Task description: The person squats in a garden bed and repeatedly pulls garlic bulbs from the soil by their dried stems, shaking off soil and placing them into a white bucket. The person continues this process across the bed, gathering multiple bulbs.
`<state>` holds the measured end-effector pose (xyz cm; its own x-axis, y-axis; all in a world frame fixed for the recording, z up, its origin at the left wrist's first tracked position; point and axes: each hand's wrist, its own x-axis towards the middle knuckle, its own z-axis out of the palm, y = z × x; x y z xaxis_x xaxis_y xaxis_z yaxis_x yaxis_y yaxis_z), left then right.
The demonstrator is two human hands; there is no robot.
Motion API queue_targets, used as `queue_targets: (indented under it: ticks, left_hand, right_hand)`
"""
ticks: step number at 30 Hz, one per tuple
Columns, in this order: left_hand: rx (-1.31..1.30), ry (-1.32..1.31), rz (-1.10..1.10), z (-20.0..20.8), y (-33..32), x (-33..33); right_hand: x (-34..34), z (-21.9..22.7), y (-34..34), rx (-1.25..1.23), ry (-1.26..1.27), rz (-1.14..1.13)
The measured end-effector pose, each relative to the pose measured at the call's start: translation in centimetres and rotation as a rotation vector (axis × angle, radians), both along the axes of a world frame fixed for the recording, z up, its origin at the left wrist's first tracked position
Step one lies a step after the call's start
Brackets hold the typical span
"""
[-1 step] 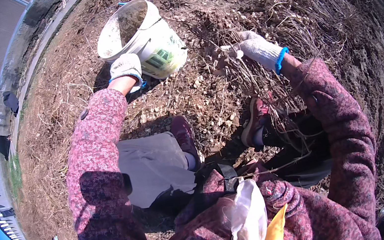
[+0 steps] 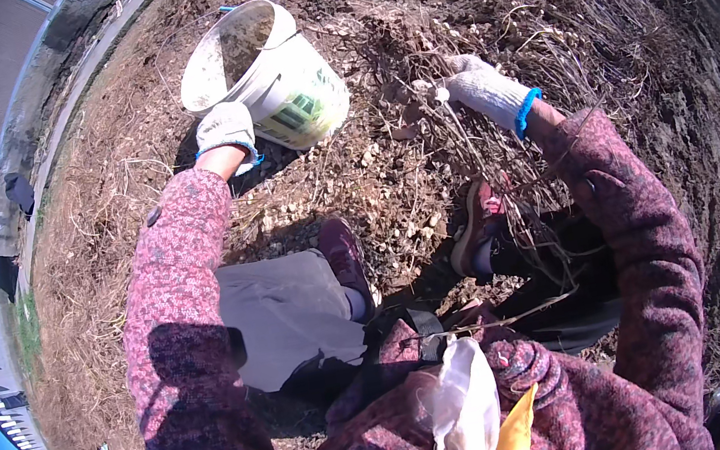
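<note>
- Because one long stalk (image 2: 529,313) lies across the lap and trailing stems reach over the right leg, it would be wise to lift these clear before any pull, so nothing snags on the trousers.
- Planted apart, the left shoe (image 2: 344,256) and right shoe (image 2: 478,223) give a steady base; the dry stalks (image 2: 457,136) hang just beside the right one, so raising them rather than dragging them should spare both foot and stems.
- The right hand (image 2: 479,85), gloved, has thumb and fingers closed on the upper part of these stalks. Such brittle stems will probably handle best gathered together, with a firm pinch that does not crush; a pale spot at the fingertips is too small to make out.
- The left hand (image 2: 226,126), also gloved, is at the near side of the white bucket (image 2: 289,85), back upward; its fingers are hidden, so I cannot tell whether they grip. A sure hold on the rim would stop it tipping.
- The bucket stands ahead and to the left, well apart from the stalks, its mouth facing up and left.
- Beyond the right hand spreads a tangled heap (image 2: 588,29); shaking stems free gently seems better than jerking.
</note>
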<state>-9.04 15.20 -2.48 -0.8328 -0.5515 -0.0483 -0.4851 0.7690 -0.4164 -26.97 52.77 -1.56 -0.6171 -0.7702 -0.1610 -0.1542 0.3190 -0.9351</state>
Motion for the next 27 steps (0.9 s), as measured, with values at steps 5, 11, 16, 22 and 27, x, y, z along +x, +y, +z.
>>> queue_targets:
  ticks: [5,11,16,22,27]
  left_hand:
    - [1.57,0.345,0.359,4.2,1.9,1.6]
    - [1.91,0.241,0.278,7.1,12.6,-0.2]
    - [1.919,0.218,0.267,6.1,15.2,-1.1]
    - [2.188,0.2,0.343,4.0,14.1,-0.4]
    - [2.369,0.253,0.598,3.8,15.2,-0.5]
  right_hand:
    - [0.6,1.6,0.6,0.148,0.599,-0.089]
    - [2.2,2.4,0.3,0.241,0.915,-0.122]
    - [2.5,3.3,0.0,0.276,0.98,-0.142]
    - [2.8,3.8,-0.6,0.158,1.069,-0.134]
    - [2.2,4.0,-0.4,0.227,1.117,-0.185]
